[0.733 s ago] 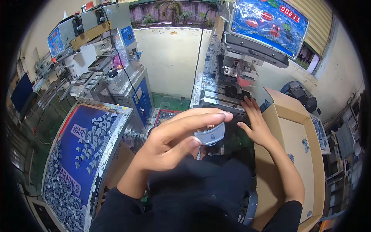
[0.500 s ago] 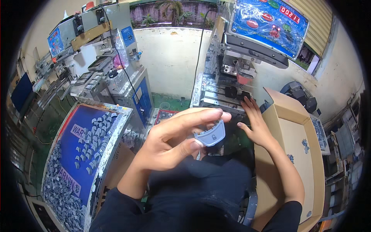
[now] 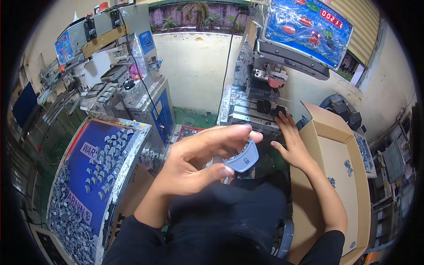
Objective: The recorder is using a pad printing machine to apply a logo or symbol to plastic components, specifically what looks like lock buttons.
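Between the thumb and fingers of my left hand (image 3: 198,157) is a small grey-blue plastic button cap (image 3: 245,160), its curved face bearing a dark padlock symbol. My right hand (image 3: 292,143) holds nothing; its fingers are spread, with the fingertips at the edge of a black fixture (image 3: 277,110) on the bed of the printing machine (image 3: 251,115). I cannot tell whether they touch it. Above the fixture hangs a pinkish-red cup (image 3: 276,82) on the machine's head.
At the left, a blue-topped tray table (image 3: 81,152) carries many grey caps (image 3: 108,161), some in rows, others heaped. To the right stands an open cardboard box (image 3: 333,145) with a few small pieces inside. A blue control panel (image 3: 307,33) overhangs the machine.
The button cap has tilted in my left hand, turning its face and symbol. The machine's head with the pinkish-red cup has moved up and back. My right hand has barely moved.
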`<action>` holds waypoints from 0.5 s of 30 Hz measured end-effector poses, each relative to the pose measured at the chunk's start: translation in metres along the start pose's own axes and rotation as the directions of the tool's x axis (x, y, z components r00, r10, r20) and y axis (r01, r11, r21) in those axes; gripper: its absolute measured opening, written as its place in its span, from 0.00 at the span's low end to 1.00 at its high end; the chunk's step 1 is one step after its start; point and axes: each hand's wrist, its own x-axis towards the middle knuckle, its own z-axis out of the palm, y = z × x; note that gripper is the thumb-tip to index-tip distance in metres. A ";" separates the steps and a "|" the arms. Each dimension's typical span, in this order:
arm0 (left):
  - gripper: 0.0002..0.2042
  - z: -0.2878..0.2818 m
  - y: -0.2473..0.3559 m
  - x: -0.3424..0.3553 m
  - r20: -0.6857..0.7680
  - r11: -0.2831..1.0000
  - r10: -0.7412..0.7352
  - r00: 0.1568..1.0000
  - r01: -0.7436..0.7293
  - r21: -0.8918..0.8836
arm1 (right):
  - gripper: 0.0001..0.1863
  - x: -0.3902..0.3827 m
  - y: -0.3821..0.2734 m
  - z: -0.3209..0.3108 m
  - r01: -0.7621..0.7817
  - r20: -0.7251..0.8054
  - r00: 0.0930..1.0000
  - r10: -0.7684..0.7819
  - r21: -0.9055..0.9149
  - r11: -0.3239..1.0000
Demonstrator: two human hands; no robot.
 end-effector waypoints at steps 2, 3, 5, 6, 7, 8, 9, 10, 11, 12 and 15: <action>0.31 -0.001 0.002 -0.001 0.007 1.000 0.000 1.000 0.000 -0.005 | 0.40 0.001 -0.002 -0.001 0.004 0.000 1.000 -0.004 0.003 1.000; 0.31 -0.001 0.003 -0.001 0.015 1.000 0.000 1.000 0.000 -0.011 | 0.40 0.001 -0.003 -0.001 0.006 0.001 1.000 -0.006 0.005 1.000; 0.32 -0.001 0.003 -0.001 0.015 1.000 -0.001 1.000 0.001 -0.009 | 0.40 0.001 -0.002 0.001 0.012 -0.006 1.000 -0.012 0.000 1.000; 0.32 -0.002 0.002 0.000 0.017 1.000 -0.002 1.000 0.002 -0.009 | 0.40 0.001 -0.001 0.001 0.017 -0.012 1.000 -0.017 -0.006 1.000; 0.32 -0.002 0.001 0.000 0.018 1.000 -0.001 1.000 0.002 -0.011 | 0.40 0.001 -0.001 0.001 0.015 -0.012 1.000 -0.015 -0.008 1.000; 0.32 -0.003 0.001 0.000 0.029 1.000 0.006 1.000 -0.006 -0.003 | 0.41 0.001 -0.001 0.000 0.016 -0.010 1.000 -0.016 -0.012 1.000; 0.32 -0.003 0.001 0.000 0.040 1.000 0.013 0.999 -0.013 0.005 | 0.41 0.001 -0.001 0.000 0.017 -0.008 1.000 -0.017 -0.017 1.000; 0.32 -0.003 0.000 0.001 0.041 1.000 0.013 0.999 -0.013 0.005 | 0.41 0.001 -0.001 0.000 0.017 -0.008 1.000 -0.017 -0.017 1.000; 0.31 -0.003 0.000 0.001 0.043 1.000 0.020 0.999 -0.020 0.002 | 0.40 0.000 -0.001 0.000 0.017 -0.021 1.000 -0.017 -0.017 1.000; 0.31 -0.003 -0.001 0.002 0.046 1.000 0.026 0.999 -0.026 -0.002 | 0.39 0.000 -0.001 -0.001 0.016 -0.033 0.999 -0.017 -0.018 1.000; 0.29 -0.006 -0.008 0.008 0.088 0.994 0.057 0.995 -0.064 0.090 | 0.34 0.002 -0.009 -0.008 0.031 -0.133 0.990 -0.043 -0.091 0.995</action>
